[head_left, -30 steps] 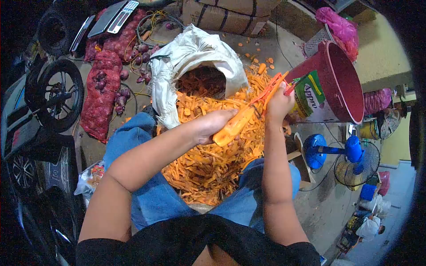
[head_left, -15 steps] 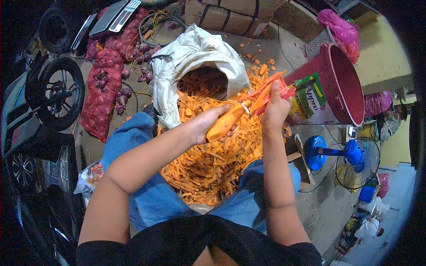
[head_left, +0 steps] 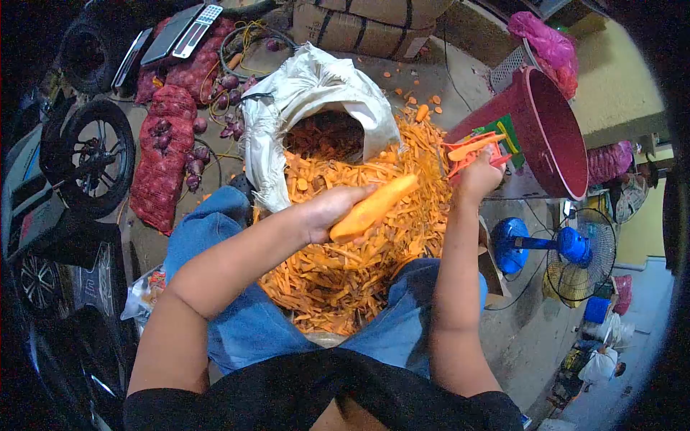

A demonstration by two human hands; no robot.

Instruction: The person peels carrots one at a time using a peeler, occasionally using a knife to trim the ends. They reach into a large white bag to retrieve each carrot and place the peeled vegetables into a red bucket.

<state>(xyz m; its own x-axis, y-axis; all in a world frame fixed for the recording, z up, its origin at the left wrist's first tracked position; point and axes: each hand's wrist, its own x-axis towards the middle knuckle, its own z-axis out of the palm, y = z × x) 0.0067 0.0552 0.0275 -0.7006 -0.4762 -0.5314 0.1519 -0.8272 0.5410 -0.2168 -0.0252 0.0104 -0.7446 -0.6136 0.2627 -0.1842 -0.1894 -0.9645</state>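
Note:
My left hand [head_left: 332, 208] is closed around the lower part of an orange peeled carrot [head_left: 382, 206], its tip tilted up to the right. To the right, in front of the maroon bucket, my right hand [head_left: 483, 174] grips a red peeler [head_left: 454, 166]. An orange strip of peel [head_left: 477, 146] lies across the peeler. Below both hands spreads a big heap of carrot peelings [head_left: 323, 280], between the knees. Behind it, a white woven sack [head_left: 262, 147] gapes open with more orange-brown scraps inside.
A large maroon bucket [head_left: 540, 100] leans at the right, beside a blue fan [head_left: 573, 249]. At the left lie red net bags of onions [head_left: 164, 187] and a motorbike wheel [head_left: 97, 152]. Taped cartons [head_left: 366, 32] stand at the back. A person [head_left: 600, 366] is far off at lower right.
My right hand has moved right with the peeler, away from the carrot's tip toward the bucket. The carrot stays in my left hand, its tip now uncovered.

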